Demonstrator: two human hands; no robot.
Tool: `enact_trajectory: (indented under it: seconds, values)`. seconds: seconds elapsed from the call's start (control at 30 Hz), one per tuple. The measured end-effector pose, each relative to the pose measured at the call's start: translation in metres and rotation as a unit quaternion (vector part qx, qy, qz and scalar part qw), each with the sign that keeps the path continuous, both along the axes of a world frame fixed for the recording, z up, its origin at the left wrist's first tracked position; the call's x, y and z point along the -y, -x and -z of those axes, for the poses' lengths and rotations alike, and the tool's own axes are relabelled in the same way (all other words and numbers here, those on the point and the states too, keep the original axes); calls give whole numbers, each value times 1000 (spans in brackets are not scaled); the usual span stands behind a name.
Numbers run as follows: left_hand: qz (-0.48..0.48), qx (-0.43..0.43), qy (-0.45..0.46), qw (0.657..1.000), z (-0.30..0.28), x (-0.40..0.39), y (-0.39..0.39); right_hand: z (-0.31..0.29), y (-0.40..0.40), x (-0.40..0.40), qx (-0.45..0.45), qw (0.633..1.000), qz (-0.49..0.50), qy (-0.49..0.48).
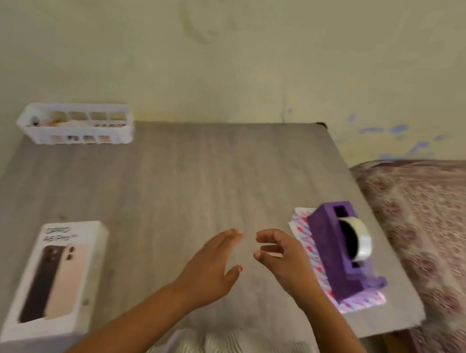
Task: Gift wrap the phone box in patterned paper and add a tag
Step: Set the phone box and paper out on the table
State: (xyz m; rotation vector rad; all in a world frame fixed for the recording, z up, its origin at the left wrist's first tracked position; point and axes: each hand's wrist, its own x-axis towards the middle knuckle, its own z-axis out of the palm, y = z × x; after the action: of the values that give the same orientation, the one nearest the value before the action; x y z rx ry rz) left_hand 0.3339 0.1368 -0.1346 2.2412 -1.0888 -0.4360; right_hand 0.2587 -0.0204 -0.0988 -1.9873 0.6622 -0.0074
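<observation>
Phone box [57,280], white printed cardboard, lies flat at my near left on the grey wood-grain surface [179,186], still unwrapped. Patterned pink paper [315,262] is pinned under the purple tape dispenser [344,249]. My left hand [210,266] is flat and empty; my right hand [283,258] is loosely curled and empty, nearest the paper.

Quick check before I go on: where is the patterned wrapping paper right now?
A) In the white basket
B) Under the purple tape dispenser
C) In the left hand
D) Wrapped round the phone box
B: the patterned wrapping paper lies flat on the table with the purple tape dispenser standing on it; the phone box is bare.
</observation>
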Motion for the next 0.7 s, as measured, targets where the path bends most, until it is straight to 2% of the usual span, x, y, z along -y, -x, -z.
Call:
enact_trajectory:
  seconds: [0.13, 0.23, 0.33, 0.47, 0.57, 0.7]
  values:
    - [153, 38, -87, 984, 11, 69, 29, 2, 33, 50, 8, 998, 36, 49]
    - [261, 88, -153, 949, 19, 102, 39, 5, 50, 73, 14, 992, 33, 124]
    - [334, 124, -197, 914, 26, 122, 43, 5, 67, 90, 47, 966, 118, 226]
    - [359, 141, -248, 889, 30, 137, 42, 16, 94, 107, 63, 954, 232, 177]
    - [359, 152, -298, 871, 38, 136, 38, 34, 111, 116, 43, 956, 260, 131]
    - [346, 160, -303, 873, 42, 133, 39, 53, 119, 116, 37, 957, 270, 98]
